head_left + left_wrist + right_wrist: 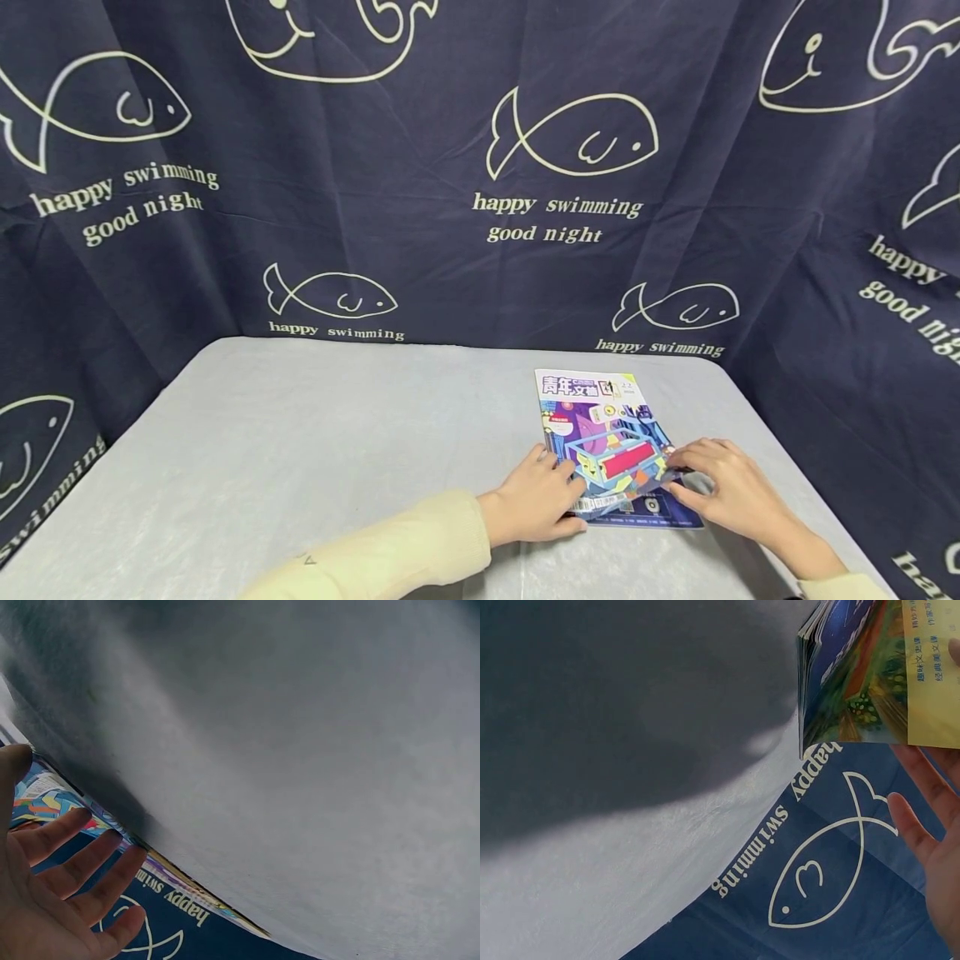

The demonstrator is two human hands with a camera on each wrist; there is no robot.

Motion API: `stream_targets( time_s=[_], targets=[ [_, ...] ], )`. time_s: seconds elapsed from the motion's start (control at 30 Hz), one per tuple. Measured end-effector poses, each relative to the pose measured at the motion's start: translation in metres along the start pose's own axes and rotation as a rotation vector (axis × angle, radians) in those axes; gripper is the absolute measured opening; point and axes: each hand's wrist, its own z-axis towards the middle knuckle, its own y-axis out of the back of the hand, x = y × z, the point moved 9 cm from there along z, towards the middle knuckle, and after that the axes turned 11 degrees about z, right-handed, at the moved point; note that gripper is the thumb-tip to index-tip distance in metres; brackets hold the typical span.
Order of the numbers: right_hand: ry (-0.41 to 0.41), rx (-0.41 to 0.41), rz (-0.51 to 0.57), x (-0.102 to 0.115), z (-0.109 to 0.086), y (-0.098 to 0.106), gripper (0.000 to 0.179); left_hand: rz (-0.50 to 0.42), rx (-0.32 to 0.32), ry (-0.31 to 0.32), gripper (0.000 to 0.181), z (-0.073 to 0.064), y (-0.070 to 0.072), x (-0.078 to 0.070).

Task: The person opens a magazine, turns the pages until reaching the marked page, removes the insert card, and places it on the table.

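A magazine (600, 433) with a colourful illustrated cover lies on the right part of the table, its bottom edge towards me. My left hand (534, 496) rests along its lower left edge; in the left wrist view the fingers (105, 892) reach out straight beside the spine. At the lower right, my right hand (731, 487) pinches the front cover's corner and lifts it. Under the raised cover a dark blue page (645, 512) shows. The right wrist view shows the inner side of the lifted cover (877, 697), green and yellow with printed lines, with fingers (922, 780) behind it.
The table (337, 450) has a pale grey cloth, reaching far to the left of the magazine. Dark blue curtains (435, 208) with fish drawings and lettering stand behind the table and at both sides.
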Motion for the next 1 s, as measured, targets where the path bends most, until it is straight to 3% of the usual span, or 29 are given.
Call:
stream_targets(
  time_s=[0.43, 1.0],
  targets=[
    [-0.016, -0.009, 0.010, -0.005, 0.001, 0.003, 0.031, -0.017, 0.000, 0.009, 0.041, 0.002, -0.001, 0.001],
    [-0.138, -0.052, -0.022, -0.014, 0.001, 0.017, 0.056, -0.110, 0.003, 0.002, 0.034, 0.000, -0.004, 0.004]
  ],
)
